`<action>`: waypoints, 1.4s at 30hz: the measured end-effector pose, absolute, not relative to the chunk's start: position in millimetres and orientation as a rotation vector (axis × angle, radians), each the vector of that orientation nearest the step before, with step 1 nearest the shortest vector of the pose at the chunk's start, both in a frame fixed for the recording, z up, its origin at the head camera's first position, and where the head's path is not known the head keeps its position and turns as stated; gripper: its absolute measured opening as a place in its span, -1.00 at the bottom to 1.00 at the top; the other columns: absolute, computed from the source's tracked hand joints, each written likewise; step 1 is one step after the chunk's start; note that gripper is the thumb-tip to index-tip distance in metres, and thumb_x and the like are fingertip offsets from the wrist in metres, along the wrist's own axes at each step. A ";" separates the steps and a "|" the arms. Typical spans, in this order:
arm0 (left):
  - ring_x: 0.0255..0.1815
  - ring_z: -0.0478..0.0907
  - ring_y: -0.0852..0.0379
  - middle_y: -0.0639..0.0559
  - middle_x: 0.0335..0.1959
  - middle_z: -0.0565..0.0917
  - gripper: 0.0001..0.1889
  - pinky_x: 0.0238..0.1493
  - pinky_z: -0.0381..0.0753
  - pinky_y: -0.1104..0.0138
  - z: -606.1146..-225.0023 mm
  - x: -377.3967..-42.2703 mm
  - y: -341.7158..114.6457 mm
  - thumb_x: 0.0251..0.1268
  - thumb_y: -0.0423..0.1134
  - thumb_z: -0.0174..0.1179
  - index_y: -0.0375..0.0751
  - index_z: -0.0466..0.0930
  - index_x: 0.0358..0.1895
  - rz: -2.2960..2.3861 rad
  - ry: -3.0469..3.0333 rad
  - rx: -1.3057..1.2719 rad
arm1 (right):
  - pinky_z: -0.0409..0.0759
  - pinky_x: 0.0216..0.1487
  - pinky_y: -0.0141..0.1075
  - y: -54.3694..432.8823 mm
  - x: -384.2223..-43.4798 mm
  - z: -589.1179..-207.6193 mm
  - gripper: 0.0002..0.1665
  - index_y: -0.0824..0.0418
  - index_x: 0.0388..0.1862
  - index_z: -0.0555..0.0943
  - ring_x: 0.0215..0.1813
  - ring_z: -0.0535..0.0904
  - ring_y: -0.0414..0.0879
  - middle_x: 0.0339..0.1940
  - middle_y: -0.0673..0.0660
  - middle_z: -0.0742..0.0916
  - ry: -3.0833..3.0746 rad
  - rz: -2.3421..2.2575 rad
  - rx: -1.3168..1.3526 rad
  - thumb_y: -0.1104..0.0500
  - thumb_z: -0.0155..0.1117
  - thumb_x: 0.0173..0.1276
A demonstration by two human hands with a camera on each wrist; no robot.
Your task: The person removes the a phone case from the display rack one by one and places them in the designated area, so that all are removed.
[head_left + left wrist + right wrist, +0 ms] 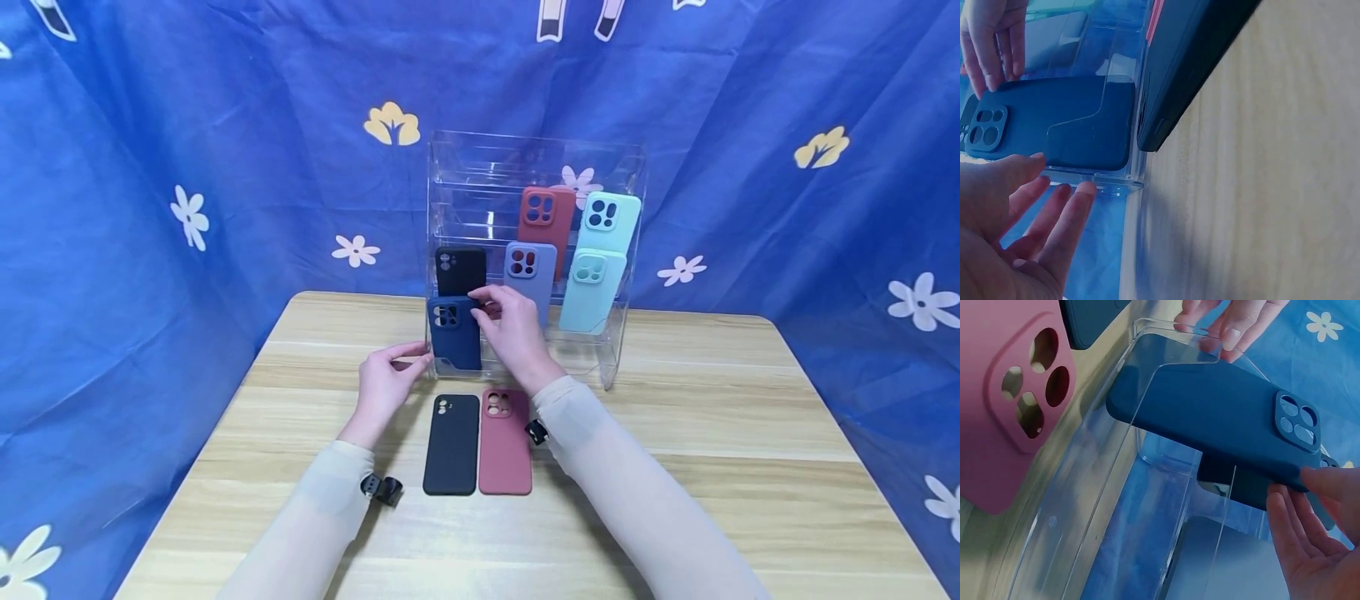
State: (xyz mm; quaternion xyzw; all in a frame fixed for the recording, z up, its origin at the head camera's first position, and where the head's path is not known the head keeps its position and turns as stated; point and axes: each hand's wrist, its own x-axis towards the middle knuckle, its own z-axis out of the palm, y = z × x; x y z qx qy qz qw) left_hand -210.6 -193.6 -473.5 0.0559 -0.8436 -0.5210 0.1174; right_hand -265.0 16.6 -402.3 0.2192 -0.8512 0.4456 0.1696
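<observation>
A navy blue phone case (457, 337) stands in the lowest tier at the left end of a clear acrylic rack (600, 358). My right hand (513, 329) pinches its upper right corner between thumb and fingers, seen closely in the right wrist view. At the rack's left side, my left hand (386, 379) has its fingertips at the clear edge beside the case, with fingers spread and fairly straight in the left wrist view. Behind the navy case rises a black case (461, 271). A lavender case (536, 279) stands just beyond my right hand.
A black case (452, 446) and a pink case (505, 450) lie side by side on the wooden table (712, 483) before the rack. Farther right in the rack are a red case (546, 212) and two mint cases (592, 292). A blue curtain (262, 167) hangs behind.
</observation>
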 end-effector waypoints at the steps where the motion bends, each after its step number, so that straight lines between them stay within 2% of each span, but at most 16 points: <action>1: -0.26 0.84 -0.12 -0.21 -0.10 0.83 -0.71 -0.47 0.73 0.47 -473.9 -211.1 -193.7 0.29 -0.20 0.46 -0.16 0.80 0.05 -1.523 -2.466 0.162 | 0.78 -0.04 -0.40 16.9 -265.2 -403.0 -0.75 0.16 0.03 0.75 -0.15 0.79 -0.10 -0.08 0.12 0.81 -2.414 1.273 0.617 0.30 0.43 0.39; 6: -0.29 0.84 -0.09 -0.23 -0.16 0.83 -0.72 -0.49 0.70 0.50 -474.6 -213.6 -194.7 0.26 -0.22 0.48 -0.17 0.81 0.02 -1.505 -2.451 0.139 | 0.78 -0.07 -0.40 18.1 -266.4 -405.8 -0.77 0.15 0.01 0.75 -0.19 0.79 -0.12 -0.13 0.10 0.81 -2.402 1.292 0.601 0.28 0.43 0.39; 11: -0.29 0.84 -0.09 -0.22 -0.12 0.83 -0.70 -0.46 0.73 0.48 -473.5 -214.6 -195.8 0.24 -0.25 0.50 -0.18 0.80 0.03 -1.537 -2.425 0.127 | 0.78 -0.08 -0.39 19.0 -265.7 -405.8 -0.77 0.15 0.02 0.75 -0.19 0.79 -0.13 -0.13 0.10 0.81 -2.388 1.293 0.599 0.28 0.42 0.41; 17: -0.28 0.83 -0.17 -0.23 -0.07 0.82 -0.69 -0.44 0.78 0.39 -472.4 -213.9 -196.7 0.21 -0.31 0.50 -0.20 0.79 0.03 -1.597 -2.384 0.121 | 0.78 -0.05 -0.38 19.8 -263.4 -405.8 -0.78 0.16 0.01 0.75 -0.17 0.79 -0.11 -0.09 0.11 0.81 -2.373 1.293 0.596 0.29 0.42 0.41; 22: -0.25 0.81 -0.25 -0.26 -0.07 0.81 -0.69 -0.49 0.75 0.40 -471.7 -213.5 -196.9 0.22 -0.33 0.49 -0.22 0.78 0.04 -1.630 -2.370 0.096 | 0.78 -0.04 -0.39 21.7 -263.1 -406.4 -0.77 0.15 0.02 0.75 -0.15 0.78 -0.11 -0.06 0.10 0.81 -2.372 1.304 0.590 0.28 0.41 0.41; 28: -0.22 0.82 -0.19 -0.23 0.02 0.79 -0.68 -0.53 0.74 0.35 -471.3 -212.8 -196.9 0.25 -0.33 0.47 -0.21 0.76 0.07 -1.645 -2.392 0.095 | 0.78 -0.06 -0.37 27.0 -263.8 -408.7 -0.77 0.15 0.01 0.75 -0.17 0.78 -0.12 -0.06 0.09 0.82 -2.356 1.325 0.581 0.29 0.41 0.41; 32: -0.20 0.83 -0.14 -0.19 0.07 0.79 -0.68 -0.48 0.75 0.36 -472.1 -212.5 -196.9 0.26 -0.33 0.46 -0.20 0.76 0.08 -1.647 -2.404 0.113 | 0.78 -0.07 -0.37 31.1 -262.7 -410.5 -0.77 0.15 0.01 0.75 -0.19 0.77 -0.12 -0.07 0.09 0.82 -2.348 1.361 0.561 0.30 0.42 0.40; 39: -0.17 0.81 -0.25 -0.22 0.06 0.78 -0.68 -0.31 0.84 0.08 -473.5 -212.3 -196.5 0.27 -0.34 0.45 -0.21 0.75 0.09 -1.692 -2.392 0.132 | 0.79 -0.12 -0.37 35.6 -258.3 -410.4 -0.77 0.17 -0.03 0.77 -0.23 0.79 -0.11 -0.14 0.10 0.83 -2.317 1.418 0.536 0.29 0.47 0.35; 42: -0.19 0.80 -0.29 -0.25 0.05 0.78 -0.68 -0.31 0.84 0.05 -473.8 -212.3 -196.1 0.28 -0.35 0.44 -0.22 0.75 0.09 -1.712 -2.383 0.130 | 0.79 -0.12 -0.36 37.3 -256.9 -409.7 -0.78 0.19 -0.03 0.77 -0.23 0.79 -0.10 -0.14 0.11 0.83 -2.312 1.438 0.529 0.29 0.48 0.35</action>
